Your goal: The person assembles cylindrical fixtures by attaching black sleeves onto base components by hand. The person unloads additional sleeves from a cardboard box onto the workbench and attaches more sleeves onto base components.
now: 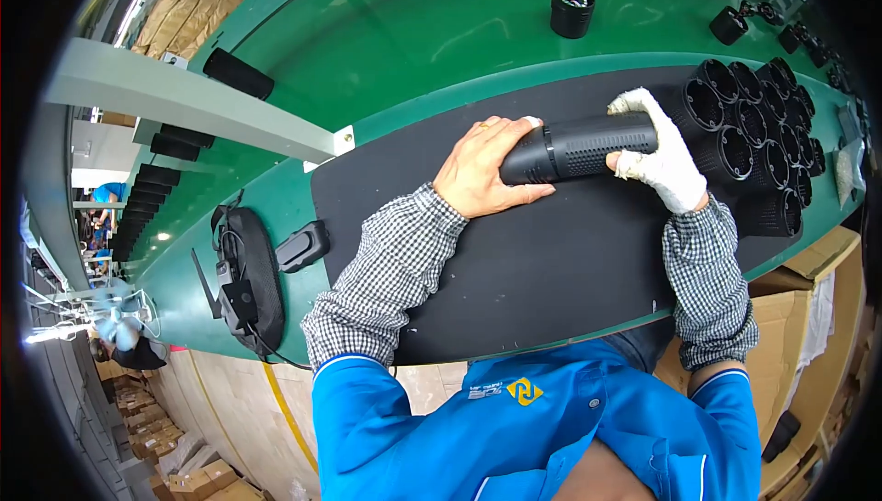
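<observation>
A long black cylinder (pixel 602 140) with a perforated section lies on its side over the black mat, a seam ring near its left end. My left hand (pixel 482 166), bare, wraps around that left end with the thumb along the lower side. Around the right end, my right hand (pixel 669 157) in a white glove grips with fingers above and thumb below. I cannot tell whether the cylinder rests on the mat or is held just over it. Close to my right hand stand several black ribbed cylindrical shells (pixel 735 147), their open ends showing.
The black mat (pixel 533 271) covers the green bench. Beyond it, a green conveyor (pixel 441 33) carries a small black part (pixel 572 12) and several cylinders. A grey post (pixel 202 101) stands left, near a black pouch (pixel 250 281) and a small black case (pixel 302 246). A cardboard box (pixel 781 317) sits right.
</observation>
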Tool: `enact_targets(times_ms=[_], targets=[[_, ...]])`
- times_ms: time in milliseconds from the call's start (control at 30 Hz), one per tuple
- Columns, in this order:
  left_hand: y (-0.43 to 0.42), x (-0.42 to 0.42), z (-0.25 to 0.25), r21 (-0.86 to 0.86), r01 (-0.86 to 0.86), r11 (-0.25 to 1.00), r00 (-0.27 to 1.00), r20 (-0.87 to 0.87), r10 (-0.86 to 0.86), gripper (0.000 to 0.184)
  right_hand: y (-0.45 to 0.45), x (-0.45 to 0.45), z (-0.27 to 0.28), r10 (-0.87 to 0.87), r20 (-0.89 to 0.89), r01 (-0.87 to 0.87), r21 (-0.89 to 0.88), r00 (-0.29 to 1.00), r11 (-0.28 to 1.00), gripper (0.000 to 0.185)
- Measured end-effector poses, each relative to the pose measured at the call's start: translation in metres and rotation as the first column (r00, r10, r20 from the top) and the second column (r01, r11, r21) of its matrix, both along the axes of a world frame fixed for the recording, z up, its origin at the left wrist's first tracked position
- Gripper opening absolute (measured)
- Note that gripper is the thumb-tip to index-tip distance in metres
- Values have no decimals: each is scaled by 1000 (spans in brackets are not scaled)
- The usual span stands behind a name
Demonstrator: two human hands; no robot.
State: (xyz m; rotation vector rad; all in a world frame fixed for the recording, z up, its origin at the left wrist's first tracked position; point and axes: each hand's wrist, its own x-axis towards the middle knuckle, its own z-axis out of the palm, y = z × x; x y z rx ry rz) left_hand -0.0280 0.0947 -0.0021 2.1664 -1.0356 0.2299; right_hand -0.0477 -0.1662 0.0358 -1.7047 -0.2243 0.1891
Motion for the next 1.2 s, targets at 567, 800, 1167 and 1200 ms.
enact_targets(times_ms=[567,800,1167,1200], targets=[[-3,0,1,9,54,999,997,54,-54,73,9,-6,6,-11,-94,12,6,995,1000,41],[-7,-10,9,117,-37,992,997,68,29,72,18,-9,-5,-157,-15,156,-64,987,986,41],[17,153,52,-312,-476,822,860,-358,363,70,28,-14,-9,-119,58,116,56,991,992,94],[28,190,44,-387,-496,778,854,-379,356,74,32,-16,-6,-81,91,87,-58,993,995,94]])
